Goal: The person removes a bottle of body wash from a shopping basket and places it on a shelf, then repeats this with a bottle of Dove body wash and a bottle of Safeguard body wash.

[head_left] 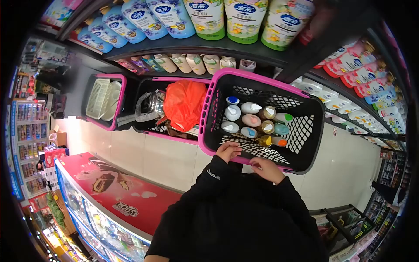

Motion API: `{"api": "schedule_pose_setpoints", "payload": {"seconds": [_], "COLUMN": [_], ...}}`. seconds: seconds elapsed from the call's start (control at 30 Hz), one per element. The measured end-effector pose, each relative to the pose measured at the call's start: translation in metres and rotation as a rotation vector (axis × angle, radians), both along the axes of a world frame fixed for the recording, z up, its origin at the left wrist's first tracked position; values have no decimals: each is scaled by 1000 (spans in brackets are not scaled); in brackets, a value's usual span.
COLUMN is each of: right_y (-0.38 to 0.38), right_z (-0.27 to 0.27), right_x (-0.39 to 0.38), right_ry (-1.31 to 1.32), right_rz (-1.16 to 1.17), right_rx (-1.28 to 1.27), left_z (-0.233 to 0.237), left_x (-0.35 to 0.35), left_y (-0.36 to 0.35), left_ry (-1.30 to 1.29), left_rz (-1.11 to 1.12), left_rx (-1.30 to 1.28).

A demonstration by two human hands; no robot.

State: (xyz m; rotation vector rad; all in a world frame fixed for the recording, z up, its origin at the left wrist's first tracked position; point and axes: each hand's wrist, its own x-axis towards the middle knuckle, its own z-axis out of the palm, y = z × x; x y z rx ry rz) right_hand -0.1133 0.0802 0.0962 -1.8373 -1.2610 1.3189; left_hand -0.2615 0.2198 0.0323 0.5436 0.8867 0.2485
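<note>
Beside the lower product shelf (183, 47), a deep black plastic basket with a pink rim and lattice walls (302, 133) is standing next to another black basket, which is carrying a puffy red-orange plastic bag (183, 105). Upright bottles are filling the middle of the deep basket: a rounded white bottle with a pale pump (251, 108) is standing toward the far edge, a bottle with a bright orange cap (279, 142) is standing toward the near edge, and a bottle with a dark blue cap (232, 100) is standing nearer to the far left corner. My left hand (229, 151) is resting at the near edge, toward the left corner, with its fingers bent; my right hand (268, 171) is curling its fingers at the same edge, more to the right. I cannot tell if either hand is really gripping the rim. The basket is looking rather heavy to me, because it is holding so many bottles, and its rim is seeming stiff enough for pulling. The two long edges are offering the most balanced hold. The smooth bottles are probably being slippery and quite easy to tip, so a level hold is suiting them.
</note>
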Motion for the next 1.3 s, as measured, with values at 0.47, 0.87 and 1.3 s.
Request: {"api": "schedule_pose_setpoints", "payload": {"seconds": [0.47,0.87,1.3], "right_y": [82,121,139], "right_z": [-207,-298,-309], "right_x": [9,14,-2], "right_ry": [-46,-173,-162], "right_rz": [-88,55,-125], "right_rx": [-216,-22,72], "left_z": [-74,-157,-164], "left_x": [34,63,69], "left_y": [29,23,31], "left_ry": [238,692,608], "left_rz": [213,361,579], "left_rx": [-161,117,149]}}
